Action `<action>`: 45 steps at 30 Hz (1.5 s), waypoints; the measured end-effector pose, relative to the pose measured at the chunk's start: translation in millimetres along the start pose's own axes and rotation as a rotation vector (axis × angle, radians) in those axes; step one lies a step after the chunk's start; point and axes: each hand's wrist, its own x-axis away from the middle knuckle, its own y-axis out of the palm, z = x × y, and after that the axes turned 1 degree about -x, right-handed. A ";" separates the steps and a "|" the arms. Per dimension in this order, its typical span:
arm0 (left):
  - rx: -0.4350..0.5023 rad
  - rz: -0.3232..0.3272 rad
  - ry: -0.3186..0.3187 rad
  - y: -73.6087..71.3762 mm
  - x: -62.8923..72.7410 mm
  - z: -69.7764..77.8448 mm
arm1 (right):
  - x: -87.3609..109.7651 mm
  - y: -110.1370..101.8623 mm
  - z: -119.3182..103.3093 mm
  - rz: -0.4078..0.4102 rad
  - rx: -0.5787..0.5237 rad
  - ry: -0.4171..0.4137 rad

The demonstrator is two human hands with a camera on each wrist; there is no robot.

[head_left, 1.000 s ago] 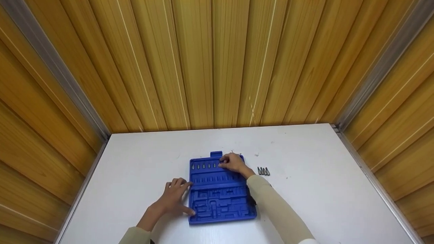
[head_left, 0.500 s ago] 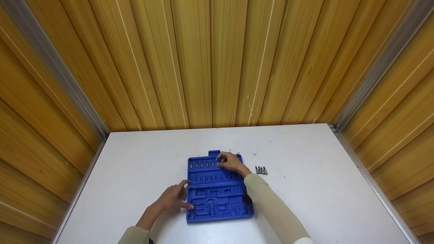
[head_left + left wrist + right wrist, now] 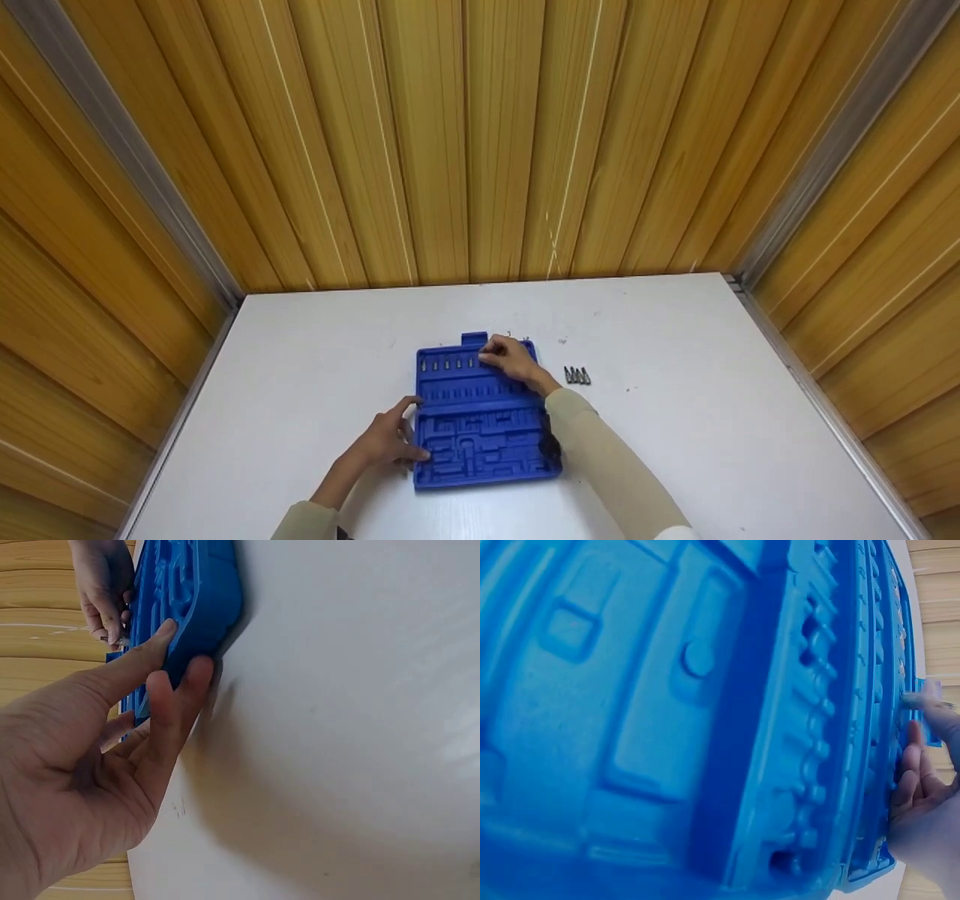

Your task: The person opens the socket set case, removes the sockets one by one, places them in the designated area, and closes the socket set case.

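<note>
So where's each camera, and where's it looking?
Head: on the head, facing forward and down at the blue case and white table; left hand, right hand and sleeves show.
Left wrist: worn there, facing the case's edge; both hands show.
Right wrist: worn there, facing across the case; right hand shows.
Wrist views share the case and right hand.

And there's the back wall [image 3: 469,142], yellow-brown wood-grain panels running in vertical strips, thin pale streaks slicing down between the grooves! Down low, right of centre, a small whitish scuff [image 3: 553,244]. Left wall [image 3: 82,300] and right wall [image 3: 870,232] wear the same grain, closing in on both flanks, with a grey metal post [image 3: 154,150] at the left corner, its twin [image 3: 832,127] at the right. Between them, the white tabletop [image 3: 690,360], dotted with tiny dark specks, a soft sheen of light glowing at its near edge!
</note>
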 end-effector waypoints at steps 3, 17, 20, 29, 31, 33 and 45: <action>-0.036 0.023 0.011 2.7 -4.3 5.4 | 4.0 -10.4 0.8 0.048 -0.065 0.005; -0.100 0.064 -0.005 2.5 3.4 2.4 | 40.3 -68.0 8.7 0.076 -0.191 0.139; -0.095 0.064 -0.008 1.8 4.0 2.5 | 48.5 -81.7 14.6 0.089 -0.188 0.150; -0.076 0.067 -0.047 3.8 2.9 5.2 | 72.5 -113.3 31.4 0.153 -0.210 0.227; -0.072 0.066 -0.053 4.3 3.2 5.0 | 76.8 -118.3 34.7 0.152 -0.215 0.266; -0.076 0.062 -0.038 4.2 3.7 4.8 | 80.9 -122.9 37.2 0.144 -0.238 0.305; -0.087 0.068 0.001 3.2 3.6 3.0 | 108.2 -147.6 53.3 0.077 -0.217 0.341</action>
